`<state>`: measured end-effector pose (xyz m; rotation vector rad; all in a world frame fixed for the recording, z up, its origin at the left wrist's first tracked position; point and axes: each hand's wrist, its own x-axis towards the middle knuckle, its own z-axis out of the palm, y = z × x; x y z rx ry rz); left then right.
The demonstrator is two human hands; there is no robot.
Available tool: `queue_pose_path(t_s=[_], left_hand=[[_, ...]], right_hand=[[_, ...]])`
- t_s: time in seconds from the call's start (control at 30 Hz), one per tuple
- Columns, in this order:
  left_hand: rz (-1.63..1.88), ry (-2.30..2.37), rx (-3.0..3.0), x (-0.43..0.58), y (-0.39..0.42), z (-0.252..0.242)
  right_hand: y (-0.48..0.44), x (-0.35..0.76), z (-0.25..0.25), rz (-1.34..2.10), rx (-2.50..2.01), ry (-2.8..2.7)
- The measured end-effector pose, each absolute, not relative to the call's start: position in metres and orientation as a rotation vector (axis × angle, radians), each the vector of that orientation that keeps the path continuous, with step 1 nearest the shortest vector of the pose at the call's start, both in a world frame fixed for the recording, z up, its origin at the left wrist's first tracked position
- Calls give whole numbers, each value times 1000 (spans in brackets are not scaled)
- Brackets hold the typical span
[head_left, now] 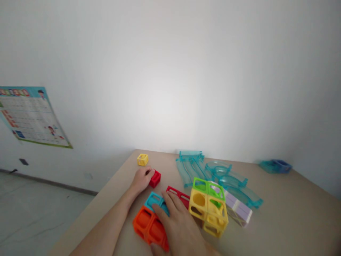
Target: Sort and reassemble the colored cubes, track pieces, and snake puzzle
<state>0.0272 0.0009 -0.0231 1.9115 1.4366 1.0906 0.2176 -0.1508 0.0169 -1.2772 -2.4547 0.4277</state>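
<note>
My left hand (142, 179) is closed on a small red block (155, 178) near the table's left side. My right hand (179, 224) lies over a group of joined blocks, its fingers spread across the blue blocks (155, 201) and its thumb at the orange blocks (150, 227). Beyond its fingertips is a longer red block piece (179, 195), partly hidden by the hand. Just right of the hand stands a stack of yellow blocks (208, 211) with green blocks (209, 188) behind them.
A yellow block (142, 159) sits at the table's back left corner. Several clear teal track pieces (193, 170) lie at the back, beside a lilac and white box (238, 207). A blue container (281, 166) stands at the back right, against the wall.
</note>
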Motion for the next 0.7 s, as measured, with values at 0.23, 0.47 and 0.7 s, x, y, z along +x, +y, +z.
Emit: queue_pose_path(t_s=[0.23, 0.47, 0.7], left_hand=[[1341, 1883, 1700, 23, 23, -26], [1174, 1683, 1868, 31, 8, -24], [1081, 1668, 1966, 31, 15, -25]], right_hand=[[-154, 221, 11, 456, -1196, -2420], [-157, 223, 16, 476, -1136, -2378], [-158, 224, 17, 486, -1121, -2379]])
